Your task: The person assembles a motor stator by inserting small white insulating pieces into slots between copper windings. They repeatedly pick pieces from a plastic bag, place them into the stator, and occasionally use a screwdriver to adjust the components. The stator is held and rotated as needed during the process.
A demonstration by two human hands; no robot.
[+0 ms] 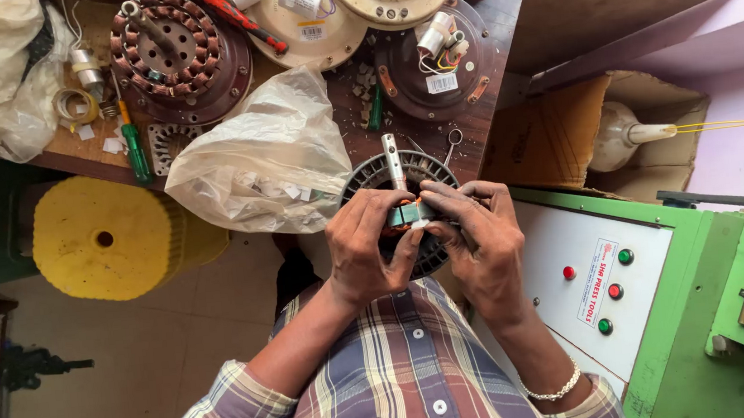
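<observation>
The slotted stator point(398, 177) looks like dull grey metal, its shaft point(393, 160) brighter and smooth. The bag point(269, 160) beside it is thin, crinkled clear plastic with a soft sheen. The bench top point(499, 19) is worn, scuffed wood. Copper windings point(167, 40) gleam dully. The control panel point(592, 279) is smooth painted metal, its buttons glossy plastic. The shirt point(407, 387) is soft matt checked cloth.

Yellow spool point(106, 236), clear plastic bag point(263, 160), green-handled screwdriver point(135, 150), copper-wound motor stator point(175, 51), green control panel with coloured buttons point(599, 278).
</observation>
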